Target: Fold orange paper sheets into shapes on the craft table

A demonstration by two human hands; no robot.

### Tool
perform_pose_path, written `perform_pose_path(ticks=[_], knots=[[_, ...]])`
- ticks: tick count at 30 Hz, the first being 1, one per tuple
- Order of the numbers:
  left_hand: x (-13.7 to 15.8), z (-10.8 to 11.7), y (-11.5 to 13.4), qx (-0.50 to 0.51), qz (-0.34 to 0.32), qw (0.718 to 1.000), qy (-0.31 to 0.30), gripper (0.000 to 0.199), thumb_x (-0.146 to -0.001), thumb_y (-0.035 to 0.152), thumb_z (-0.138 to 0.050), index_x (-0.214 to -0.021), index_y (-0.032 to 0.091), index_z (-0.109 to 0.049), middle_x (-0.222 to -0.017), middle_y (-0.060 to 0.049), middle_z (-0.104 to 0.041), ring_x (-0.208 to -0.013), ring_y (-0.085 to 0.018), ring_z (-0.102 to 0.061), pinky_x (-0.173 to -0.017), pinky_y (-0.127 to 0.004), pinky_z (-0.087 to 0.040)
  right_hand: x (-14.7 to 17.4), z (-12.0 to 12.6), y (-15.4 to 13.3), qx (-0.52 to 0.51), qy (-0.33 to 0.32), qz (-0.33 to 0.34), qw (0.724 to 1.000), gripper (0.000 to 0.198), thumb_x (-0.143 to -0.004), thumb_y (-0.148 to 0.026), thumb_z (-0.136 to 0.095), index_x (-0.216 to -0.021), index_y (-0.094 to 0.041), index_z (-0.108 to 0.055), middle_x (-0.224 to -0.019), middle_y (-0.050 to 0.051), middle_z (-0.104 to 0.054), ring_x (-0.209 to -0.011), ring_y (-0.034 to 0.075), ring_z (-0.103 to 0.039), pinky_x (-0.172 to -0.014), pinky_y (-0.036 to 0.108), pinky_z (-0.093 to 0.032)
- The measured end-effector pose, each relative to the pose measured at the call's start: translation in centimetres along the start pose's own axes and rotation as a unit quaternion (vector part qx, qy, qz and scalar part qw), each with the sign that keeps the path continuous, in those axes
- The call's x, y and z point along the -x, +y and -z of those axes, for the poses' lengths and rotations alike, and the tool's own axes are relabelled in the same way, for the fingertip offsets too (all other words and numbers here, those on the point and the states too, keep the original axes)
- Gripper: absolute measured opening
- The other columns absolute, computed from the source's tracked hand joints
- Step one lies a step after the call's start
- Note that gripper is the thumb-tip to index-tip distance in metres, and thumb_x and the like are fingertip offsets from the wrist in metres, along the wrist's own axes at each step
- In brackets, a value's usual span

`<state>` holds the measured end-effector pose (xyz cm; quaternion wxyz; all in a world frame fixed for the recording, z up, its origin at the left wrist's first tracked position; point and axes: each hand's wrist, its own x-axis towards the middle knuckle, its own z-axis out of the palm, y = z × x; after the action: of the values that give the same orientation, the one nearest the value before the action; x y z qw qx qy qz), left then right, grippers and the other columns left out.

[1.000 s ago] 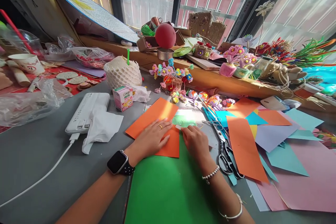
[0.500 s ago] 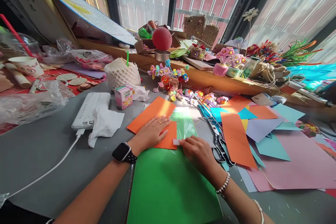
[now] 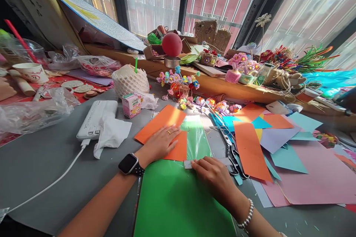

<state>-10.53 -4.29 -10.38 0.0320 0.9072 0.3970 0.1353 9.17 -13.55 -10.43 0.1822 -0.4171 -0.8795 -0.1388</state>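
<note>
My left hand [image 3: 161, 141] lies flat, fingers outstretched, on a sheet of orange paper [image 3: 178, 150]. The paper rests partly on a green board or folder [image 3: 178, 200]. My right hand [image 3: 213, 172] is closed around a narrow greyish ruler [image 3: 188, 164]. One end of that ruler shows left of my fingertips, the other right of my knuckles. It lies across the green surface just below the orange paper's near edge. A shiny light-green strip [image 3: 194, 133] stretches away beyond my right hand. Black-handled scissors [image 3: 232, 152] lie to the right of it.
Cut coloured papers [image 3: 319, 170] overlap on the right. A white power bank [image 3: 97, 118] with a cable, a crumpled tissue [image 3: 114, 137] and a pink carton [image 3: 131, 105] stand on the left. Crocheted flowers [image 3: 179, 85] and a red ball [image 3: 171, 44] are at the back.
My right hand and the ruler have moved toward me, from the orange paper's lower edge onto the green surface. My left hand has stayed on the orange paper.
</note>
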Motion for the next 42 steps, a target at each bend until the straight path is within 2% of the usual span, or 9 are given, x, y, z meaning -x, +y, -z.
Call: perform_pose_path(ticks=[5, 9, 15, 21, 26, 29, 32, 37, 42], knots=[[0.0, 0.2, 0.1, -0.022, 0.001, 1.0, -0.018, 0.042, -0.085, 0.027, -0.03, -0.125, 0.015, -0.039, -0.132, -0.005, -0.039, -0.123, -0.019, -0.03, -0.102, -0.038, -0.023, -0.8, 1.8, 2.0, -0.056, -0.056, 0.002, 0.997, 0.017, -0.078, -0.011, -0.05, -0.075, -0.022, -0.063, -0.055, -0.003, -0.058, -0.051, 0.012, -0.049, -0.044, 0.024, -0.028], [0.0, 0.3, 0.1, -0.031, 0.002, 0.999, -0.03, 0.043, -0.086, 0.029, -0.029, -0.126, 0.015, -0.037, -0.133, -0.005, -0.037, -0.123, -0.019, -0.029, -0.102, -0.038, -0.023, -3.3, 2.1, 4.9, 0.02, 0.032, -0.169, 0.985, 0.018, -0.082, -0.017, -0.045, -0.086, -0.017, -0.063, -0.072, 0.004, -0.064, -0.069, 0.017, -0.056, -0.055, 0.025, -0.037], [0.1, 0.1, 0.0, -0.047, 0.005, 0.999, -0.013, 0.045, -0.086, 0.033, -0.028, -0.13, 0.019, -0.031, -0.137, -0.002, -0.029, -0.126, -0.019, -0.023, -0.103, -0.039, -0.021, -6.8, -1.1, 5.3, -0.017, -0.024, -0.311, 0.95, 0.027, -0.076, -0.02, -0.052, -0.101, -0.01, -0.058, -0.094, 0.013, -0.062, -0.091, 0.027, -0.053, -0.073, 0.035, -0.041], [0.3, -0.2, 0.0, -0.074, 0.009, 0.997, 0.03, 0.046, -0.087, 0.03, -0.027, -0.132, 0.018, -0.026, -0.139, -0.007, -0.023, -0.127, -0.023, -0.019, -0.104, -0.044, -0.016, -7.7, -2.5, 2.9, -0.348, -0.073, -0.416, 0.837, 0.036, -0.07, -0.031, -0.057, -0.097, -0.007, -0.056, -0.084, 0.013, -0.065, -0.07, 0.022, -0.061, -0.061, 0.032, -0.046], [0.3, -0.2, 0.1, -0.073, 0.016, 0.996, 0.04, 0.049, -0.087, 0.034, -0.027, -0.132, 0.016, -0.024, -0.138, -0.009, -0.026, -0.127, -0.024, -0.019, -0.103, -0.046, -0.015, -7.4, -3.1, 2.6, -0.547, 0.005, -0.427, 0.721, 0.035, -0.061, -0.03, -0.063, -0.089, -0.01, -0.058, -0.071, 0.006, -0.065, -0.066, 0.018, -0.062, -0.061, 0.029, -0.048], [0.3, 0.0, 0.3, -0.065, 0.03, 0.996, 0.061, 0.052, -0.086, 0.037, -0.028, -0.133, 0.016, -0.02, -0.138, -0.01, -0.026, -0.128, -0.023, -0.017, -0.104, -0.046, -0.012, -7.1, -3.2, 2.5, -0.598, 0.041, -0.426, 0.677, 0.036, -0.059, -0.032, -0.065, -0.088, -0.011, -0.059, -0.061, 0.001, -0.063, -0.055, 0.014, -0.059, -0.057, 0.028, -0.047], [0.3, 0.2, 0.3, -0.048, 0.044, 0.995, 0.078, 0.054, -0.085, 0.038, -0.032, -0.133, 0.016, -0.021, -0.137, -0.011, -0.027, -0.128, -0.024, -0.016, -0.104, -0.047, -0.011, -7.0, -3.1, 2.3, -0.605, 0.05, -0.432, 0.667, 0.028, -0.06, -0.032, -0.064, -0.078, -0.012, -0.061, -0.061, 0.002, -0.063, -0.054, 0.014, -0.058, -0.053, 0.027, -0.046], [0.1, 0.6, -0.2, 0.061, 0.113, 0.978, 0.166, 0.054, -0.082, 0.037, -0.039, -0.129, 0.012, -0.027, -0.134, -0.015, -0.032, -0.126, -0.023, -0.022, -0.102, -0.043, -0.021, -6.7, -3.0, 3.0, -0.552, 0.104, -0.447, 0.696, 0.02, -0.062, -0.032, -0.062, -0.067, -0.013, -0.062, -0.062, 0.003, -0.063, -0.056, 0.014, -0.057, -0.054, 0.027, -0.044], [-0.9, 2.0, -0.5, 0.328, 0.225, 0.894, 0.205, 0.051, -0.073, 0.04, -0.051, -0.116, 0.013, -0.044, -0.112, -0.013, -0.054, -0.1, -0.022, -0.053, -0.085, -0.037, -0.044, -6.0, -2.8, 4.6, -0.551, 0.165, -0.452, 0.682, 0.022, -0.062, -0.036, -0.062, -0.068, -0.014, -0.063, -0.06, 0.002, -0.062, -0.054, 0.013, -0.053, -0.054, 0.027, -0.043]])
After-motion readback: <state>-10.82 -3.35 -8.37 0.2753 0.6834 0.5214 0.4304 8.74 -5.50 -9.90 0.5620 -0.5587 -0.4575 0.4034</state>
